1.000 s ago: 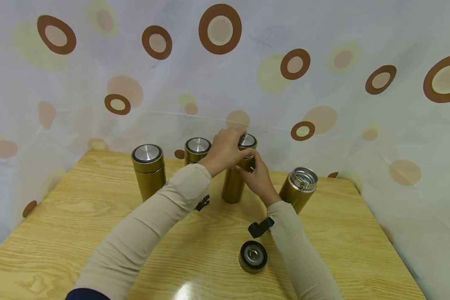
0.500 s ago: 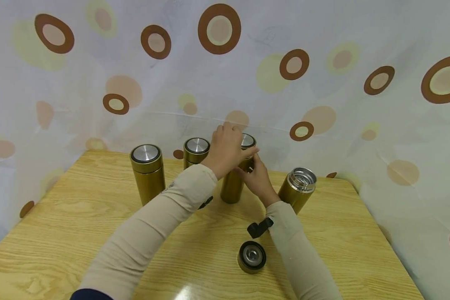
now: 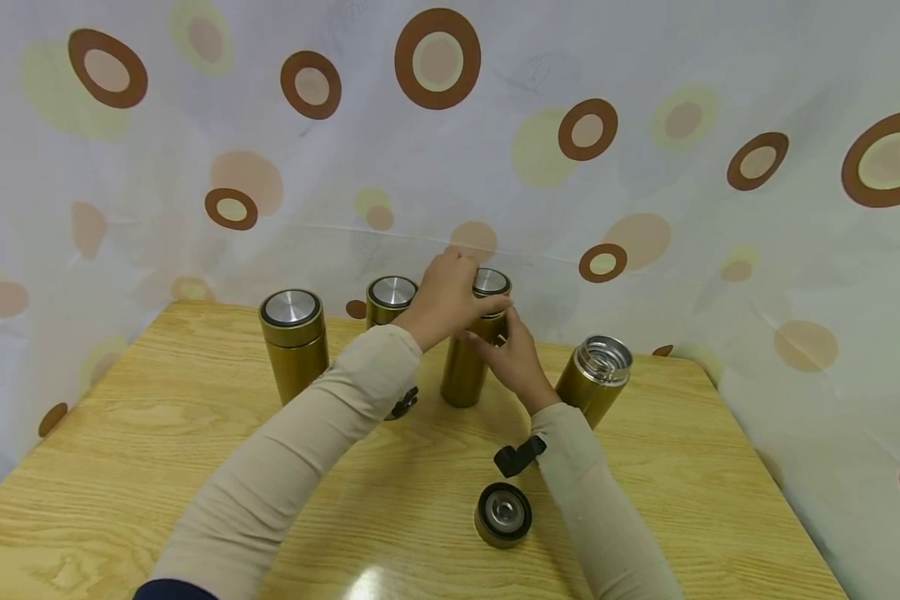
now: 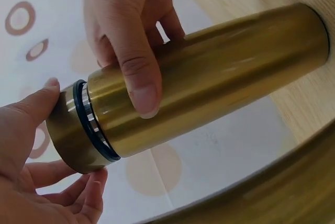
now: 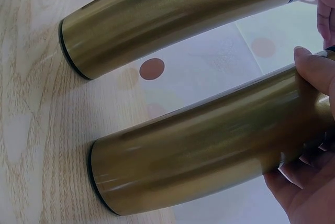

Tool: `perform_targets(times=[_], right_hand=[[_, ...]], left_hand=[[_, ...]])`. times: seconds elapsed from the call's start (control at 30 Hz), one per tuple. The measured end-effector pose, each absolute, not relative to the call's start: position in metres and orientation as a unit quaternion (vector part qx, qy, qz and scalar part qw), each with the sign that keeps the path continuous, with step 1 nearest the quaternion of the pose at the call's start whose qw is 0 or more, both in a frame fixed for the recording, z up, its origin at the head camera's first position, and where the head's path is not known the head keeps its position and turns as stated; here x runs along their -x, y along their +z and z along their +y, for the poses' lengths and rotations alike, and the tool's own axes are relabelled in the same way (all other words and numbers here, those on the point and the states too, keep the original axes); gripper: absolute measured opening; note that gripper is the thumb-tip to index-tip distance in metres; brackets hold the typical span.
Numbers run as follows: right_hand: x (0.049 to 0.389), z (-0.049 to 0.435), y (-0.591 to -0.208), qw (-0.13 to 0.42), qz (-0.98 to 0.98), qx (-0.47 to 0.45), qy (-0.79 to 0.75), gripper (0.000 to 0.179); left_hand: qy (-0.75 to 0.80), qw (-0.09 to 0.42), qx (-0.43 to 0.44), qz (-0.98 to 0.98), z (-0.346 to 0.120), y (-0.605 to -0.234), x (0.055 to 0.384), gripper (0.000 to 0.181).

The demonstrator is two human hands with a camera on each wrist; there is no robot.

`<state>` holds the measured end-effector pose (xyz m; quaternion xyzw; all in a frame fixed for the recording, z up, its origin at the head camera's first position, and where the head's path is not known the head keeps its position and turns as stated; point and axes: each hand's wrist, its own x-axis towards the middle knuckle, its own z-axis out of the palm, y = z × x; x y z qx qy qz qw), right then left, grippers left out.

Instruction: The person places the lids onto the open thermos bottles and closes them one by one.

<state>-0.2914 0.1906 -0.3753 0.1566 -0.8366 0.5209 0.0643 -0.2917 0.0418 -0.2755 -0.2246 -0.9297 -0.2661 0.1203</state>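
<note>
Pinching the thermos cap (image 4: 69, 135) with the left hand (image 3: 446, 300), clasping the gold thermos (image 4: 220, 72) just below with the right hand (image 3: 516, 357). Could turn both together through a slack right grip; could topple the uncapped thermos (image 3: 592, 387) beside the right hand by swinging outward.

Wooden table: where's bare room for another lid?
The table is bare from its left edge to the leftmost flask and left sleeve, and from its right edge to the open flask and right sleeve. Crowded: back middle, where the left hand grips a cap and the right hand its flask.
</note>
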Motion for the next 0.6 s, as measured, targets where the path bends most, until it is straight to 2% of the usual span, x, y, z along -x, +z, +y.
perform_targets(times=[0.13, 0.23, 0.37, 0.6], right_hand=[[0.292, 0.191, -0.375, 0.066, -0.836, -0.156, 0.522, 0.070], [0.293, 0.191, -0.375, 0.064, -0.835, -0.155, 0.524, 0.069], [0.293, 0.191, -0.375, 0.057, -0.835, -0.148, 0.526, 0.067], [0.281, 0.185, -0.360, 0.040, -0.833, -0.143, 0.533, 0.066]], left_hand=[[-0.291, 0.114, 0.233, -0.921, 0.042, -0.276, 0.291, 0.072], [-0.298, 0.112, 0.238, -0.918, 0.042, -0.277, 0.289, 0.062], [-0.299, 0.104, 0.248, -0.916, 0.042, -0.277, 0.287, 0.034], [-0.301, 0.057, 0.260, -0.916, 0.038, -0.273, 0.289, 0.026]])
